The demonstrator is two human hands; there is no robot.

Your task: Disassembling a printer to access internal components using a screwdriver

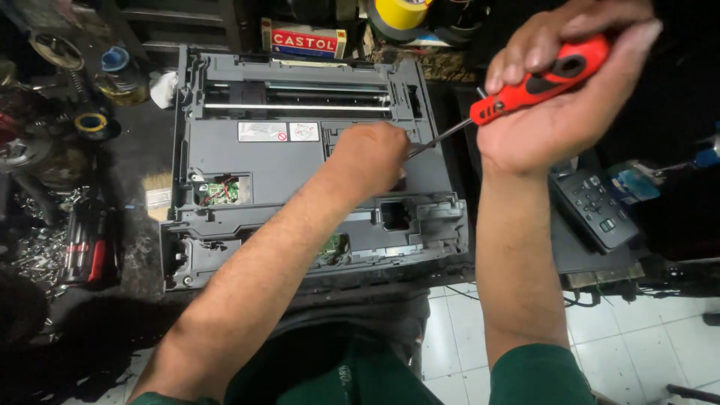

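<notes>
Right hand (559, 90) clenched on red-handled screwdriver (536, 82), shaft running toward 8 o'clock, tip at left hand (371, 157), which is fisted on the printer chassis (300, 161); contents hidden.

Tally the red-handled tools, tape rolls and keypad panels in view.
Red-handled screwdriver in the right hand: 1
Red-and-black tool on the left bench: 1
Yellow tape rolls: 2
Grey keypad panel: 1
Total: 5
</notes>
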